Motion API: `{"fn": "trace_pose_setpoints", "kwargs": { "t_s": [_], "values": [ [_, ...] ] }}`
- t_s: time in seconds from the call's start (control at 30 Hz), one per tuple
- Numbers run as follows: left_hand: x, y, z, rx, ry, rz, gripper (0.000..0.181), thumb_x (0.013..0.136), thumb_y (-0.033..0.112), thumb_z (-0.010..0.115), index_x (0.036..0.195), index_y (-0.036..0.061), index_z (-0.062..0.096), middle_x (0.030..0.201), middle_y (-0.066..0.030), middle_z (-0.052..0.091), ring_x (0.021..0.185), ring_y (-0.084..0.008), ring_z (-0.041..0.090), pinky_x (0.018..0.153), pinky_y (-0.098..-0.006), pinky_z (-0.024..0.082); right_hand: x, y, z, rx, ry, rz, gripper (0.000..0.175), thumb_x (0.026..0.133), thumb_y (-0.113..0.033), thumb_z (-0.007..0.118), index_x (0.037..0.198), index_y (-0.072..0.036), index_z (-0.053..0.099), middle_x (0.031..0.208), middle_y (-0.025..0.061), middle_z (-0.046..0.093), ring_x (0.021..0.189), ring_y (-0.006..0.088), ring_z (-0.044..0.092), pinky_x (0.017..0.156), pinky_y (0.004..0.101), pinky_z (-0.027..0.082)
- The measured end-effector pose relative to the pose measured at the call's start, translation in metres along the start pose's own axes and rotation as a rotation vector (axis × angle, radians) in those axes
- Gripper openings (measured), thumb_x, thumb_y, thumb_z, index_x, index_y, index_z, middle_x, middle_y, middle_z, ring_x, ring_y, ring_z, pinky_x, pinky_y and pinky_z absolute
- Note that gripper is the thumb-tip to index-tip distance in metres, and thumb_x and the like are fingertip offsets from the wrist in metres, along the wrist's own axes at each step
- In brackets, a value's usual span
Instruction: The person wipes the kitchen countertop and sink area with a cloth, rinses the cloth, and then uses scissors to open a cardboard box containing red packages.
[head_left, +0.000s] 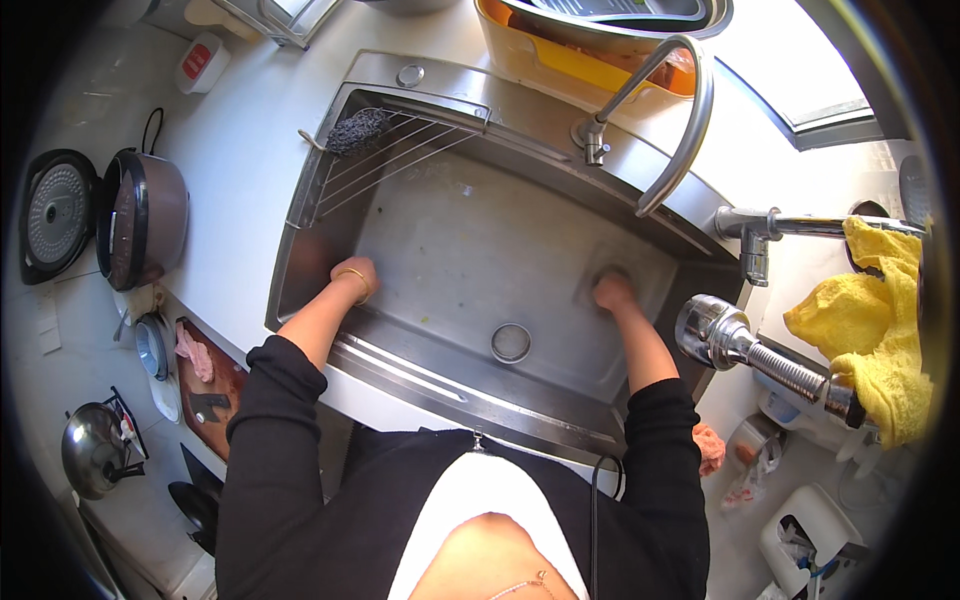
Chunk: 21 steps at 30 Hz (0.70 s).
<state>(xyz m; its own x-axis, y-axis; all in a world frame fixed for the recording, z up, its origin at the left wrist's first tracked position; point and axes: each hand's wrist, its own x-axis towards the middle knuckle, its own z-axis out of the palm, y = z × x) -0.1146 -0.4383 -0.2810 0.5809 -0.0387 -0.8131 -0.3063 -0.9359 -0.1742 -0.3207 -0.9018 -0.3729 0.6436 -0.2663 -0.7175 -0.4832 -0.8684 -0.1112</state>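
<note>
Both my hands reach down into a wide stainless-steel sink (480, 225). My left hand (358, 274), with a gold bangle at the wrist, is curled near the sink's left wall; its fingers are mostly hidden. My right hand (613, 289) is low at the right side, over a square recess in the basin floor. Its fingertips are lost in shadow, and whether they hold anything cannot be seen. Between the hands, nearer my body, lies a round metal piece (511, 343), perhaps a drain cover. A wire rack (401, 161) spans the far left corner, with a dark scouring brush (358, 132) on it.
A curved faucet (694, 127) arches over the sink's back edge. At right, a chrome sprayer (712, 330) juts out near a yellow cloth (840, 307). A yellow tub (570, 64) with pans stands behind. On the left are a rice cooker (154, 217) and a cutting board (217, 375).
</note>
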Motion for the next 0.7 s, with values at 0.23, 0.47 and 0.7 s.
{"fn": "trace_pose_setpoints", "kwargs": {
  "t_s": [0.23,0.47,0.7],
  "values": [
    [0.001,0.005,0.009,0.151,-0.183,0.037,0.034,0.086,0.022,0.051,0.110,0.0067,0.069,0.120,-0.0138,0.064,0.111,-0.0309,0.061,0.090,-0.0402,0.050,-0.003,0.000,-0.004,0.025,0.022,-0.011,0.033,0.079,-0.018,0.046,0.095,-0.003,0.071,0.109,0.0211,0.064,0.103,0.0377,0.061,0.092,0.0433,0.049],
    [0.009,0.005,0.019,0.210,-0.223,0.152,0.042,0.085,0.038,0.056,0.101,0.0019,0.071,0.111,-0.0204,0.065,0.105,-0.0356,0.062,0.092,-0.0415,0.048,-0.007,0.002,-0.016,-0.015,0.029,-0.141,0.033,0.080,-0.019,0.045,0.090,-0.002,0.072,0.108,0.0200,0.065,0.101,0.0368,0.062,0.089,0.0444,0.049],
    [0.008,0.009,0.014,0.246,-0.275,0.158,0.044,0.086,0.040,0.057,0.114,0.0072,0.067,0.123,-0.0136,0.062,0.115,-0.0313,0.058,0.095,-0.0411,0.047,-0.020,0.007,-0.017,-0.119,-0.045,-0.271,0.034,0.082,-0.023,0.045,0.090,-0.002,0.072,0.102,0.0197,0.067,0.097,0.0371,0.064,0.087,0.0449,0.050]
  ]
}}
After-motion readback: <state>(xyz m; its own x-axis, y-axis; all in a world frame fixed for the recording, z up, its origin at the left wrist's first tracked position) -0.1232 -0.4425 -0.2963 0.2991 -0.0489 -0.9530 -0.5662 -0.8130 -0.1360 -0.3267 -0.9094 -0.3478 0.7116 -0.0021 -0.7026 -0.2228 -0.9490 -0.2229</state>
